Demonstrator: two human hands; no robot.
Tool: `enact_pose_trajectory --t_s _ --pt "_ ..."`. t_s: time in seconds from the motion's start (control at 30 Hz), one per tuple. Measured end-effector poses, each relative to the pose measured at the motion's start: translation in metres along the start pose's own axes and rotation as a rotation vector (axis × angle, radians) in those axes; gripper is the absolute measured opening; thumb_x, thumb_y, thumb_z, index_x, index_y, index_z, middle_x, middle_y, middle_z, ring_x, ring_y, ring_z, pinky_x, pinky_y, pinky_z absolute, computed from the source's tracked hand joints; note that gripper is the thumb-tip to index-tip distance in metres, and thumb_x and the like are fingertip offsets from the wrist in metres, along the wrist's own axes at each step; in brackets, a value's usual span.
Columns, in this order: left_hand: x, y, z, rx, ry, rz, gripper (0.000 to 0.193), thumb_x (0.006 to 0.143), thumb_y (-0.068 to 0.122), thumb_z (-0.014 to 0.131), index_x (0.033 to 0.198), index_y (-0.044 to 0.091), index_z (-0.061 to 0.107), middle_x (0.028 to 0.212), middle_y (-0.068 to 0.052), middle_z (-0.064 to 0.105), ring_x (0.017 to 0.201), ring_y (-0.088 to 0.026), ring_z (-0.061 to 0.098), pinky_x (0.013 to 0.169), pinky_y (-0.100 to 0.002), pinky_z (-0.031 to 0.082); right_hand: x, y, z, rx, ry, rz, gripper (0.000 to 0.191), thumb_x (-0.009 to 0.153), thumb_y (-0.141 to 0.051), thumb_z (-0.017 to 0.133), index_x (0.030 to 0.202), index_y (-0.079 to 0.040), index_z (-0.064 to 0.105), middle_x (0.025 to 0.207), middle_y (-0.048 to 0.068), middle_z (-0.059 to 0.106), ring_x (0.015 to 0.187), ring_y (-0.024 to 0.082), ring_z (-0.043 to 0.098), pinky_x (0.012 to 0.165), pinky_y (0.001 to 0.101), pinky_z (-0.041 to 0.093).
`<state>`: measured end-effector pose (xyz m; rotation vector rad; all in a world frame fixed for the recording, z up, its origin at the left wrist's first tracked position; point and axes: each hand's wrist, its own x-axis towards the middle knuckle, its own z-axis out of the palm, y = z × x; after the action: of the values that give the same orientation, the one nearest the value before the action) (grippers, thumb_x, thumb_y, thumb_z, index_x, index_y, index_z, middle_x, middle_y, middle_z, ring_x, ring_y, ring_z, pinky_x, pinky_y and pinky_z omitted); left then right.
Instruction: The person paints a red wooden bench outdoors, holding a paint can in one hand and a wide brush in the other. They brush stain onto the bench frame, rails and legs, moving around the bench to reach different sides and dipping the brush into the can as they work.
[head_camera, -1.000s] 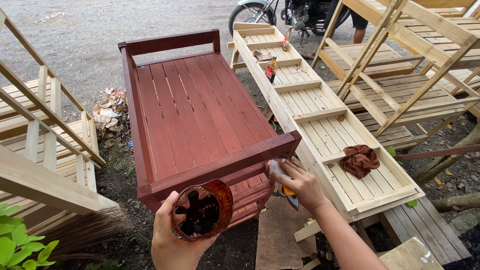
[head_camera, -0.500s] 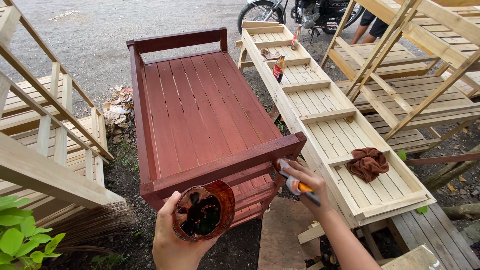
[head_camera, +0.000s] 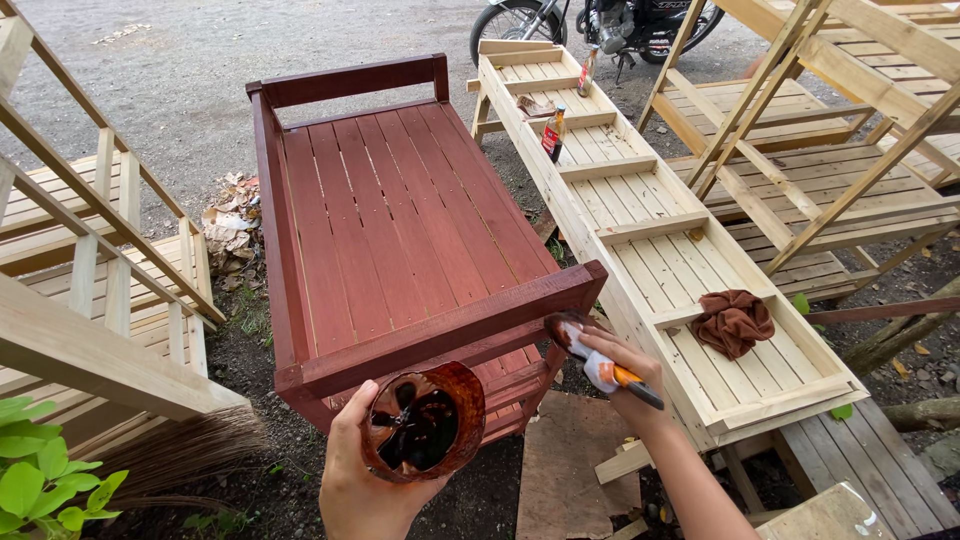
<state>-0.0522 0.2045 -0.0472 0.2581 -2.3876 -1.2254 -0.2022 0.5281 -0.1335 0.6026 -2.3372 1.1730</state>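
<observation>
1. The left hand (head_camera: 350, 480) is wrapped around a cut-open cup (head_camera: 423, 420) holding dark red-brown stain, low in the view in front of the crib.
2. The right hand (head_camera: 625, 385) is closed on a brush (head_camera: 590, 355); its stained bristles touch the near right corner of the red crib (head_camera: 390, 230).
3. The crib's slats and rails are stained red.
4. Just to the right lies a bare wooden crib (head_camera: 640, 200), with a brown rag (head_camera: 733, 320) and a small bottle (head_camera: 553, 133) on it.
</observation>
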Motion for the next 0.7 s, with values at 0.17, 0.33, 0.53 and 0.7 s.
enact_pose_trajectory --t_s 0.17,0.33,0.53,0.7 --pt "0.002 -0.013 -0.007 0.029 0.008 -0.036 0.117 0.044 0.025 0.102 0.146 0.015 0.044 0.137 -0.012 0.054 0.115 -0.026 0.066 0.087 -0.037 0.065 -0.007 -0.015 -0.015 -0.061 -0.227 -0.143 0.045 0.078 -0.005 0.077 0.121 -0.017 0.077 0.133 0.012 0.07 0.116 0.025 0.073 0.092 0.0341 0.061" --pt "-0.002 -0.021 -0.013 0.002 0.006 -0.049 0.119 0.044 0.024 0.102 0.147 0.014 0.042 0.137 -0.012 0.055 0.115 -0.026 0.066 0.086 -0.038 0.065 0.003 -0.029 -0.005 -0.344 -0.197 -0.357 0.048 0.074 -0.007 0.074 0.119 -0.024 0.078 0.132 0.011 0.07 0.124 0.03 0.067 0.099 0.0409 0.059" --pt "-0.001 -0.021 -0.019 0.005 -0.008 -0.085 0.118 0.045 0.026 0.104 0.146 0.016 0.043 0.136 -0.011 0.055 0.118 -0.025 0.064 0.087 -0.037 0.065 0.019 -0.031 0.018 -0.412 -0.091 -0.36 0.045 0.076 -0.007 0.078 0.119 -0.022 0.078 0.128 0.011 0.072 0.122 0.029 0.068 0.098 0.0398 0.059" --pt "-0.001 -0.026 -0.022 0.029 -0.006 -0.085 0.119 0.044 0.026 0.105 0.146 0.016 0.044 0.137 -0.011 0.055 0.118 -0.025 0.064 0.091 -0.038 0.064 0.005 -0.03 0.049 -0.038 0.087 -0.038 0.042 0.081 -0.002 0.075 0.122 -0.011 0.076 0.127 0.015 0.073 0.119 0.026 0.072 0.096 0.0357 0.059"
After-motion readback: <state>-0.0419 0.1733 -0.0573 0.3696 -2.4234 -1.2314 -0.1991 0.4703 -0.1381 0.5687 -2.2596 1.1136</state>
